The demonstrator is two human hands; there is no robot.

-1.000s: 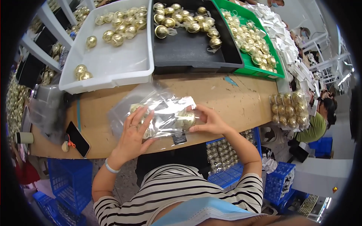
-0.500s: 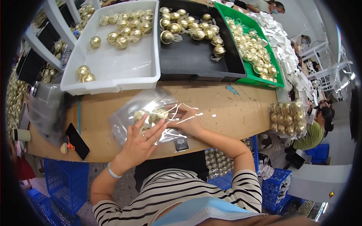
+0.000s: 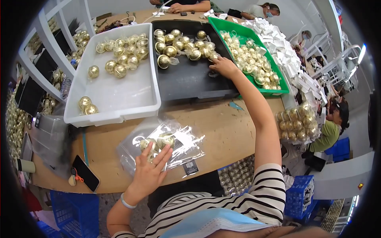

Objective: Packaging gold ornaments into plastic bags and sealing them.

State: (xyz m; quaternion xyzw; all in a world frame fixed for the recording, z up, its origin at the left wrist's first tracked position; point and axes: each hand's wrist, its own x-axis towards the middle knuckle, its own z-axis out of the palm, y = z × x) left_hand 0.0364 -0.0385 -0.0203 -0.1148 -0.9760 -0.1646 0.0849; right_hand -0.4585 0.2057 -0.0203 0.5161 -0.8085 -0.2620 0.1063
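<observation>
A clear plastic bag (image 3: pixel 184 146) lies on the brown table with several gold balls (image 3: pixel 147 143) inside. My left hand (image 3: pixel 150 168) rests on the bag, its fingers stretched over the balls. My right arm reaches out to the black tray (image 3: pixel 186 81), which holds more gold balls (image 3: pixel 170 50) with clear ribbon loops. At that tray's right side my right hand (image 3: pixel 225 67) has its fingers curled down around a ball, mostly hidden beneath the hand. A dark label (image 3: pixel 190 167) shows at the bag's near right corner.
A white tray (image 3: pixel 119 93) and a green tray (image 3: pixel 274 90) of gold balls flank the black one. White pieces (image 3: pixel 274 43) are heaped beyond. A phone (image 3: pixel 86 173) and a cup (image 3: pixel 25 165) lie left. Packed balls (image 3: pixel 297 123) stand right. Other people work nearby.
My right hand has left the bag and gone forward into the black tray. My left hand has stayed on the bag. The whole view has shifted, showing more of the far table.
</observation>
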